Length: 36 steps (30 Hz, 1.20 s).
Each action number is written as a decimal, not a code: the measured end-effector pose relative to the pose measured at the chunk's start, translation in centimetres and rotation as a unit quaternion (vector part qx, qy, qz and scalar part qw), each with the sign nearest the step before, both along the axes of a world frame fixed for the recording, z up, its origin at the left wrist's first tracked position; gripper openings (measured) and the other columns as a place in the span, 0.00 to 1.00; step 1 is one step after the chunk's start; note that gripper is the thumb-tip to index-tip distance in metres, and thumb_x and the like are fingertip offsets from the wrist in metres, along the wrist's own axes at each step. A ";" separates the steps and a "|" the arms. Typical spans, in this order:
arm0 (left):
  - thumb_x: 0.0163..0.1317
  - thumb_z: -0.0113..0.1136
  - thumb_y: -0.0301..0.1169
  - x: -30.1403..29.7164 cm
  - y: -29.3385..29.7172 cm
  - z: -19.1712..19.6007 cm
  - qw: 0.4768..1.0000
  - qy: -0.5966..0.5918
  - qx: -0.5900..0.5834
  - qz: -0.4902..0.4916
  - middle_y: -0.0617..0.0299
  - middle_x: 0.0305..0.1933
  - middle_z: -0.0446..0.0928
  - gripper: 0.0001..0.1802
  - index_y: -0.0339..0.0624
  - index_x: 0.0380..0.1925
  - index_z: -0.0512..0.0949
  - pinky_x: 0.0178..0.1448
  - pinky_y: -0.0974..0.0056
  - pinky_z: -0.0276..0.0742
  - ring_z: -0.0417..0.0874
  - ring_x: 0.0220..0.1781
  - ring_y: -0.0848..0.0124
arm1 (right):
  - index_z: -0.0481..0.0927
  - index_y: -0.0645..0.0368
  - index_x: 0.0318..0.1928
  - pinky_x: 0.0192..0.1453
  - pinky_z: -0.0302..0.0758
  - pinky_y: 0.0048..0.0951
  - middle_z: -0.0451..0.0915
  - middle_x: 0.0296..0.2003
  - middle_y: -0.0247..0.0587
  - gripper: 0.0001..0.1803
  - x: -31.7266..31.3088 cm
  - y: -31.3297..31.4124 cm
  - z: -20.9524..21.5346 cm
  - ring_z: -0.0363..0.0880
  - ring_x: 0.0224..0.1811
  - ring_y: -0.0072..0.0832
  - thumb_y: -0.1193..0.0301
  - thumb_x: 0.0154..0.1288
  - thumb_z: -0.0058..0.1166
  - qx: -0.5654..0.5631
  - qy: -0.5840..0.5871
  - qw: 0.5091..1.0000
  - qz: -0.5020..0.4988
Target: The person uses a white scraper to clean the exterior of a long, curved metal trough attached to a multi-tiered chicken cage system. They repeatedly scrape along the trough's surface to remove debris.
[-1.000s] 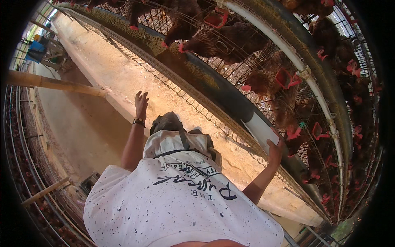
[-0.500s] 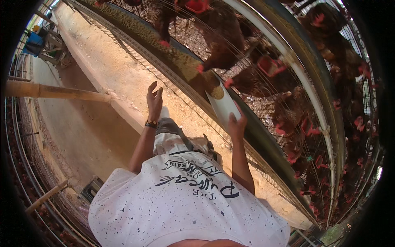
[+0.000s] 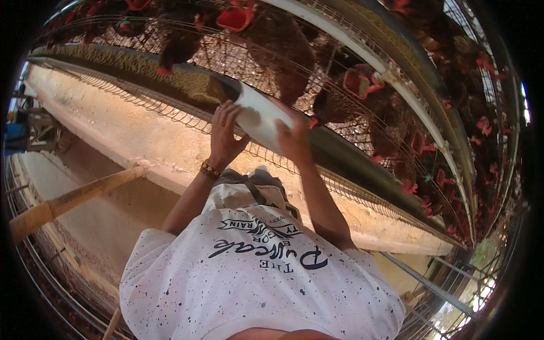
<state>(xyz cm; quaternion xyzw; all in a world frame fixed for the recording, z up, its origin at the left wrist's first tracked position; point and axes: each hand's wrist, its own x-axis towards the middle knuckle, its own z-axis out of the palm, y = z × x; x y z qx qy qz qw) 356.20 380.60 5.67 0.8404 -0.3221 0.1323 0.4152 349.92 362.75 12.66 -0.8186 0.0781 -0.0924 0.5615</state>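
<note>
My right hand (image 3: 294, 137) grips a white, curved scoop (image 3: 262, 118) by its near right end, thumb on its upper face. The scoop lies slanted over the long dark feed trough (image 3: 351, 152), its far end toward the yellowish feed (image 3: 192, 85). At the scoop's left edge is my left hand (image 3: 225, 136), with a beaded bracelet on the wrist. Its fingers are stretched forward and the thumb stands apart. Whether those fingers touch the scoop or only overlap it in view, I cannot tell.
Brown hens (image 3: 280, 54) stand behind cage wires beyond the trough, with red cups (image 3: 357, 82) hanging among them. A white pipe (image 3: 391, 73) runs above. Wire mesh (image 3: 170, 116) edges the trough's near side. A bamboo pole (image 3: 73, 198) crosses the left.
My view has turned, and the trough now runs flatter across it. The scoop has shifted left in view with my right hand. My left hand has come up beside it. Less feed shows on the scoop.
</note>
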 end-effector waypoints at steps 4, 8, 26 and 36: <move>0.46 0.74 0.29 -3.0 -6.2 -2.3 0.967 0.098 -0.027 -0.232 0.56 0.45 0.81 0.18 0.45 0.39 0.82 0.58 0.52 0.73 0.78 0.52 0.55 | 0.78 0.62 0.61 0.63 0.70 0.27 0.82 0.55 0.40 0.27 -10.0 -11.1 1.1 0.78 0.54 0.24 0.76 0.59 0.50 0.089 0.085 0.991 -0.054; 0.65 0.61 0.42 -9.4 -14.4 -3.4 0.897 0.090 0.019 -0.431 0.51 0.48 0.82 0.16 0.42 0.43 0.82 0.63 0.51 0.72 0.79 0.56 0.52 | 0.80 0.59 0.59 0.64 0.67 0.26 0.81 0.54 0.37 0.27 -19.8 -20.3 3.1 0.76 0.55 0.25 0.78 0.56 0.52 -0.008 0.184 0.978 -0.095; 0.61 0.56 0.63 -3.2 -11.1 -5.2 0.942 0.050 0.159 -0.292 0.47 0.32 0.82 0.33 0.41 0.29 0.84 0.38 0.51 0.81 0.87 0.35 0.54 | 0.75 0.69 0.55 0.54 0.75 0.35 0.81 0.47 0.49 0.28 -10.6 -15.4 -7.8 0.80 0.49 0.34 0.70 0.56 0.66 0.045 0.327 0.920 -0.213; 0.52 0.73 0.50 16.7 12.0 -1.9 0.964 0.144 0.172 -0.142 0.56 0.43 0.84 0.28 0.44 0.47 0.81 0.54 0.54 0.78 0.84 0.48 0.57 | 0.74 0.67 0.56 0.56 0.75 0.38 0.79 0.49 0.55 0.25 11.2 7.6 -10.8 0.80 0.51 0.39 0.70 0.59 0.64 -0.005 0.167 0.971 -0.173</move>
